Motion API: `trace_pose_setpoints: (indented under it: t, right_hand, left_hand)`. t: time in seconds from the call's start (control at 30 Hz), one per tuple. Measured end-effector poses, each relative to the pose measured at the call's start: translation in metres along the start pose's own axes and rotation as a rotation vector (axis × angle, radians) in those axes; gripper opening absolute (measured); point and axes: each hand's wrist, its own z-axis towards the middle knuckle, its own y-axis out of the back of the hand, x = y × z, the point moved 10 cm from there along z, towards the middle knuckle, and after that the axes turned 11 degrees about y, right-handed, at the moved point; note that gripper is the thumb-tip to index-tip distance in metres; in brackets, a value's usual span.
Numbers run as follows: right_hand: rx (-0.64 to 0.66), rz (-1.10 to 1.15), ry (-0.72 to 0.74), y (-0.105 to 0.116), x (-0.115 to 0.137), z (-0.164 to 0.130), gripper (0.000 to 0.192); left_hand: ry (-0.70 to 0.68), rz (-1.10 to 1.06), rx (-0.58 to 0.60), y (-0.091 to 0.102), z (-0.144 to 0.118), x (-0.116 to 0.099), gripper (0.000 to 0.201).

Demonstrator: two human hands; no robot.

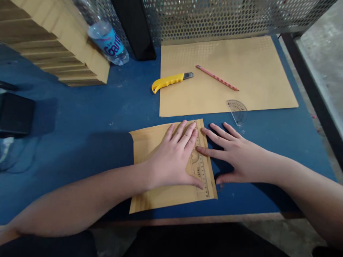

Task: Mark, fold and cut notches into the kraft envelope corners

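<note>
A folded brown paper piece (158, 198) lies near the front edge of the blue table, its right side creased into a narrow strip. Along that strip rests a clear plastic ruler (199, 171). My left hand (174, 153) lies flat over the paper, fingers stretched out, with fingertips and thumb on the ruler. Spread fingers of my right hand (235, 153) reach to the paper's right edge; one fingertip is at the ruler's edge, and the thumb is over the table. Part of the ruler is hidden under my left hand.
Behind are a large brown paper sheet (187, 100), a yellow utility knife (168, 82), a pink pencil (217, 77) and a clear protractor (238, 111). A water bottle (109, 44) stands by stacked brown paper (77, 46). A black box (16, 114) sits left.
</note>
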Motion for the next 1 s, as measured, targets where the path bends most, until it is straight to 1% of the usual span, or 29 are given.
trace_pose_setpoints:
  t: [0.57,0.73,1.0]
  right_hand:
    - [-0.011,-0.008,-0.007,0.0023,0.0005,0.0009,0.096]
    - [-0.010,0.005,-0.010,0.0027,0.0004,0.0013,0.096]
    - [-0.002,-0.003,-0.008,0.0018,0.0007,0.0014,0.096]
  left_hand:
    - [-0.009,0.002,-0.021,-0.0001,-0.0017,-0.0002,0.159]
    - [-0.015,-0.004,-0.055,0.0028,-0.0024,-0.0009,0.159]
    - [-0.012,-0.006,-0.031,0.0018,-0.0021,-0.0014,0.160]
